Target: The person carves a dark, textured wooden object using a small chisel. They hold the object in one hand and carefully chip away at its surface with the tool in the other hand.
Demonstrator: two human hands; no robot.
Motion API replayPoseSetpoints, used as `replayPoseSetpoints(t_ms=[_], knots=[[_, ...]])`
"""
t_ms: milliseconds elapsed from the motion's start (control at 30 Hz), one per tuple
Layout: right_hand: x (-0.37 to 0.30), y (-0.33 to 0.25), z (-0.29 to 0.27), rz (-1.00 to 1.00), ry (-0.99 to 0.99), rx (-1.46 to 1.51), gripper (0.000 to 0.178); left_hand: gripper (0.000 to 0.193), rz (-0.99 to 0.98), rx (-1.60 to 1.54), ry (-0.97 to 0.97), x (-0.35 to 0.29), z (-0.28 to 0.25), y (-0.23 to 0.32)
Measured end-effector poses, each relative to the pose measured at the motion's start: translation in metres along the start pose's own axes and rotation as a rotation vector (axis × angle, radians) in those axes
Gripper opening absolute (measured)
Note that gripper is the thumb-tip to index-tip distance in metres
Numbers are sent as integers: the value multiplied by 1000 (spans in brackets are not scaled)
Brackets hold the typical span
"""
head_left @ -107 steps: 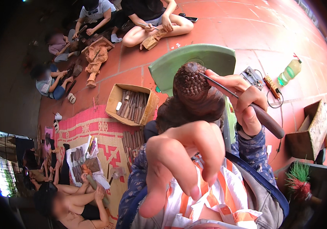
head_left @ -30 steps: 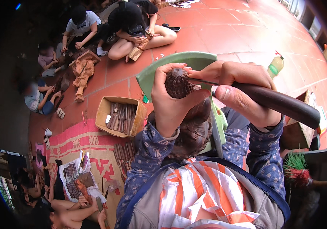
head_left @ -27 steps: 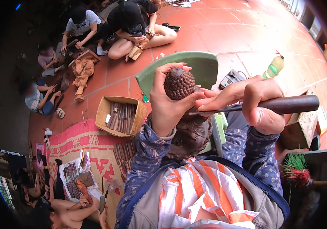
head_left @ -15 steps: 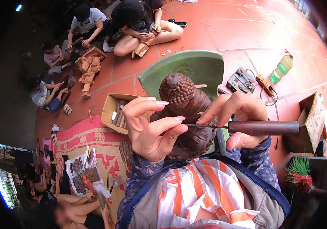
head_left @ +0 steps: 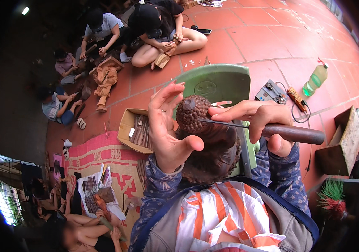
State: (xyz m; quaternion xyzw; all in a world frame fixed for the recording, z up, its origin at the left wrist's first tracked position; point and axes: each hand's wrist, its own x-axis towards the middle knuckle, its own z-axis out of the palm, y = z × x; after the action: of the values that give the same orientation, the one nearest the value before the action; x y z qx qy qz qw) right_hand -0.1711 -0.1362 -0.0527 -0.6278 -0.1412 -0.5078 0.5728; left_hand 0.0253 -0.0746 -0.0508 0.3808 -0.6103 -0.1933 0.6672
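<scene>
In front of me stands a dark brown wooden statue; its head is covered with small round curls, and its body is smooth and partly hidden by my hands. My right hand grips a carving tool with a thick dark wooden handle and a thin metal shaft. The tool's tip meets the curls on the right side of the head, where my right fingertips also rest. My left hand is at the head's left side, fingers spread and thumb out, holding no tool. Whether it touches the head I cannot tell.
Behind the statue is a green plastic chair. A cardboard box of tools lies left, near a patterned mat. To the right are a grey electrical device, a power strip and a bottle. Several people sit carving at left.
The tool was held level between both hands over the statue. My left hand has let go of the blade end and spread; the right has brought the tip against the statue's head.
</scene>
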Motion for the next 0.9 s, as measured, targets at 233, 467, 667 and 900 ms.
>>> replayPoseSetpoints(t_ms=[233,467,667,900], knots=[[5,-5,0,94,33,-86,33,101,-187,-115,-128,5,13,1],[7,-6,-4,122,17,-71,28,78,-217,-114,-120,5,17,5],[12,-8,-6,134,-75,-76,25,68,-161,-53,-66,4,21,3],[20,-17,-15,202,-206,-105,25,52,-103,-74,-76,4,20,0]])
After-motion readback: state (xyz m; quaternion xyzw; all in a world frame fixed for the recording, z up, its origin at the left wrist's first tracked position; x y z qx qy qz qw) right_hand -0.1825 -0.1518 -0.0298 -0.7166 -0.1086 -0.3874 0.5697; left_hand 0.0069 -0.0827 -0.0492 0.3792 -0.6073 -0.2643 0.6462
